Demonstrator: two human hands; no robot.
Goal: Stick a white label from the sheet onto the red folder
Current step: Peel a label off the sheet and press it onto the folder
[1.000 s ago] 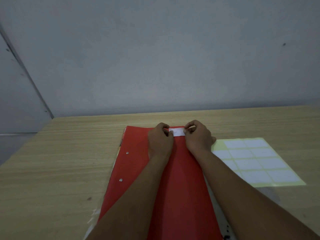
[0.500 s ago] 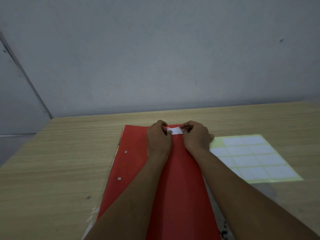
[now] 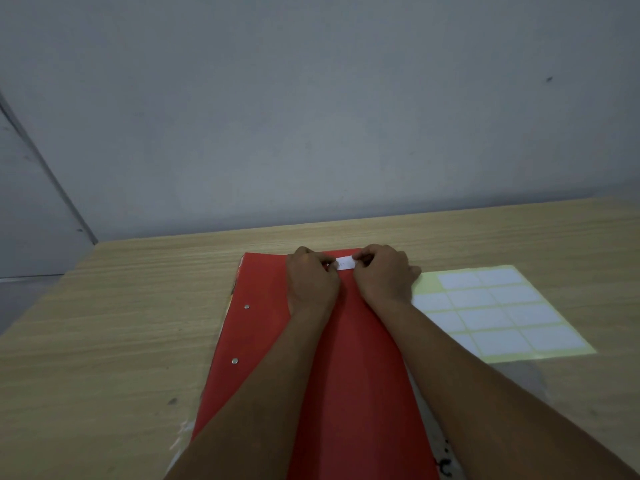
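Note:
A red folder (image 3: 263, 327) lies lengthwise on the wooden table, with two metal rivets near its left edge. A small white label (image 3: 345, 263) sits at the folder's far end. My left hand (image 3: 310, 282) pinches the label's left end and my right hand (image 3: 384, 277) pinches its right end, fingers curled down onto the folder. The label sheet (image 3: 495, 315), pale yellow backing with several white labels, lies flat on the table right of the folder. Whether the label is stuck down flat is hidden by my fingers.
The wooden table (image 3: 104, 323) meets a grey wall (image 3: 311, 116) at its far edge. Paper edges with black print (image 3: 445, 465) poke out under the folder's near right side. The table's left corner sits at the far left.
Both hands stay at the folder's far end on the label. The label looks lower and flatter against the folder than half a second ago; the view has shifted slightly.

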